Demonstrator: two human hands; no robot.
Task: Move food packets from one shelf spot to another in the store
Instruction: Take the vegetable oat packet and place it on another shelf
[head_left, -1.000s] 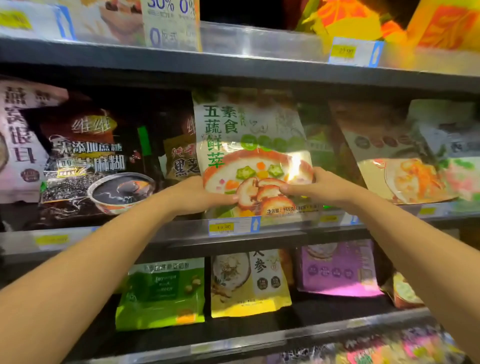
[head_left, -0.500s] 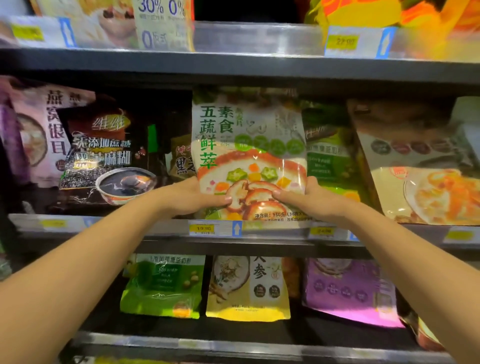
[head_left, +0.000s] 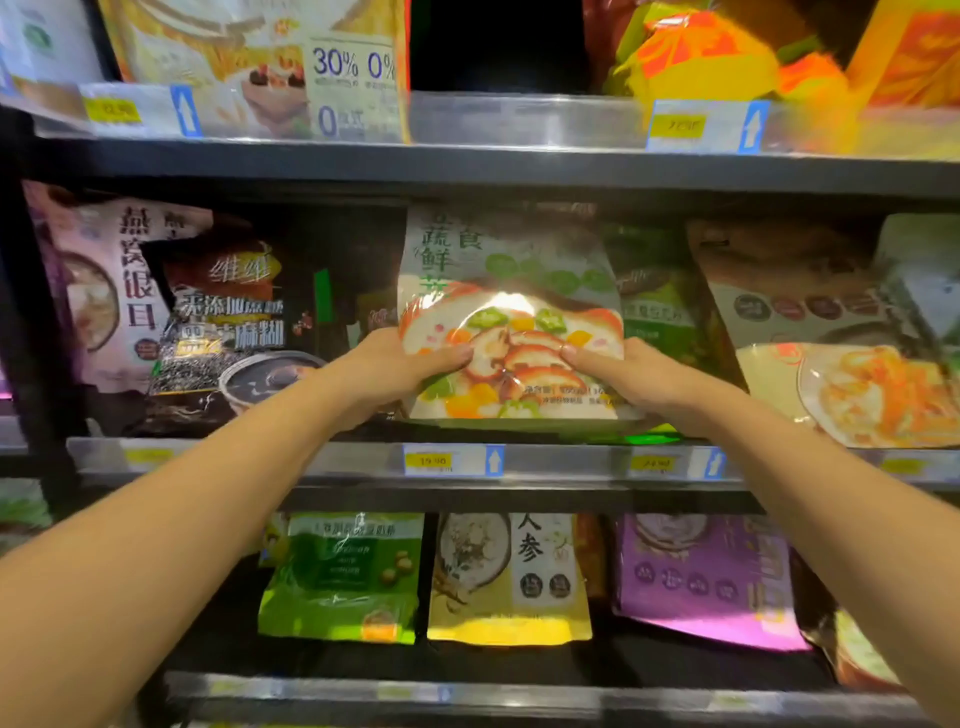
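Note:
A white and green food packet printed with a bowl of vegetables and mushrooms stands upright at the middle of the middle shelf. My left hand grips its lower left edge, thumb across the front. My right hand grips its lower right edge the same way. The packet's bottom sits just above the shelf's front rail, and its top reaches under the shelf above.
A dark sesame packet and a pink packet stand to the left; a green packet and a beige packet to the right. The lower shelf holds green, yellow and purple packets. Price tags line the rails.
Both hands have pushed the packet farther back into the middle shelf and slightly up. The view has moved closer and shifted a little to the left.

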